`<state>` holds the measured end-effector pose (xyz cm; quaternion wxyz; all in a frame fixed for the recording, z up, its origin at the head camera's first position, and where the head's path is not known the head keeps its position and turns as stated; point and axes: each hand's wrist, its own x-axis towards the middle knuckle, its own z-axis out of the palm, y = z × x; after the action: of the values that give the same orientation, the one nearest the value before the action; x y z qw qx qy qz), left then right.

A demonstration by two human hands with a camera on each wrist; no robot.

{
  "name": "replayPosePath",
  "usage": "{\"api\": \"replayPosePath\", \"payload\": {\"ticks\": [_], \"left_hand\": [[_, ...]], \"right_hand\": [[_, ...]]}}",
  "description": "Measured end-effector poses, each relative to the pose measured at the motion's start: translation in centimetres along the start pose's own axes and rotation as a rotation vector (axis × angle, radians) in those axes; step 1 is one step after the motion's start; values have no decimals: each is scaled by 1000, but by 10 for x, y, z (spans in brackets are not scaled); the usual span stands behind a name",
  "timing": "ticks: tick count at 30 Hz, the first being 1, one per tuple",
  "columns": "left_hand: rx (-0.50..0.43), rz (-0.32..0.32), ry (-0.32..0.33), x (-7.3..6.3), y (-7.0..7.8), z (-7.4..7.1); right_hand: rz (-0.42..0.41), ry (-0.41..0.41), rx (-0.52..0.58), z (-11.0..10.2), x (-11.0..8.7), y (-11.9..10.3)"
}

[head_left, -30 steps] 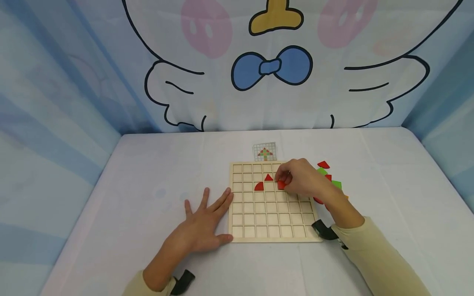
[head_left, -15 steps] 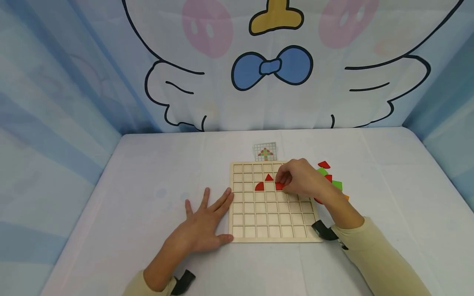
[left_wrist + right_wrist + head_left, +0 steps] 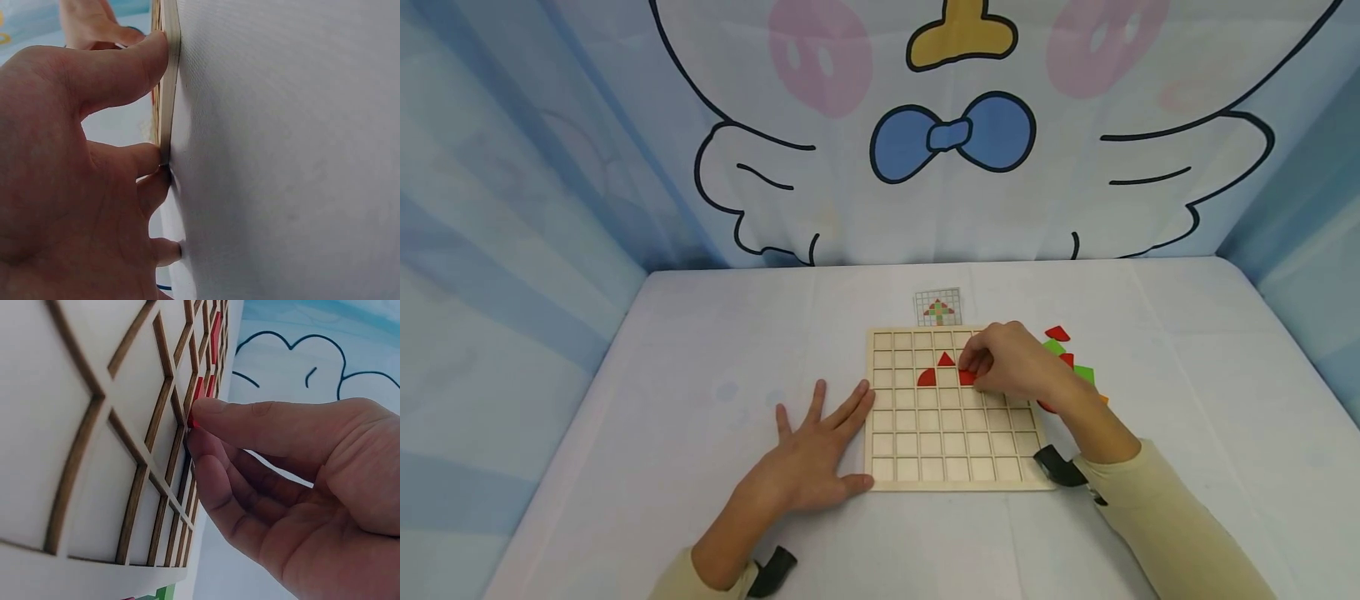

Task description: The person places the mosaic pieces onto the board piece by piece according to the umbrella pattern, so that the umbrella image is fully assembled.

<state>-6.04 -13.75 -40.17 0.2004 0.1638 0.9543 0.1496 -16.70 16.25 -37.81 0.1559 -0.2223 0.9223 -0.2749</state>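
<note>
A wooden grid board [image 3: 958, 483] lies on the table. Its cells hold a red triangle tile [image 3: 946, 360] and a red quarter-round tile [image 3: 927, 377]. My right hand [image 3: 1015, 362] pinches another red tile [image 3: 966, 378] between thumb and fingers, at a cell in the same row as the quarter-round one. The right wrist view has this red tile [image 3: 195, 412] right at the thumb tip, and the fingers partly hide its shape. My left hand [image 3: 811, 458] lies spread at the board's left edge. In the left wrist view, its thumb [image 3: 134, 65] touches the board's side [image 3: 167, 94].
Behind the board lies a small picture card [image 3: 937, 307] with a coloured figure on a grid. Right of the board are several loose tiles in red, green and orange, among them a green tile [image 3: 1084, 374], partly behind the right forearm. A printed curtain [image 3: 955, 208] hangs behind the table.
The red tile in my right hand has shifted slightly left and down into line with its cell. My left hand stays at the board's edge.
</note>
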Motion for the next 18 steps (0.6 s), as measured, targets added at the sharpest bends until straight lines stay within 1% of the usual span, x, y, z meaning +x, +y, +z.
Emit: {"api": "replayPosePath", "payload": {"ticks": [7, 18], "left_hand": [[-10, 6, -7, 1, 0, -1], [-8, -3, -8, 0, 0, 0]], "right_hand": [[12, 0, -7, -6, -3, 1], [14, 0, -8, -15, -8, 7]]}}
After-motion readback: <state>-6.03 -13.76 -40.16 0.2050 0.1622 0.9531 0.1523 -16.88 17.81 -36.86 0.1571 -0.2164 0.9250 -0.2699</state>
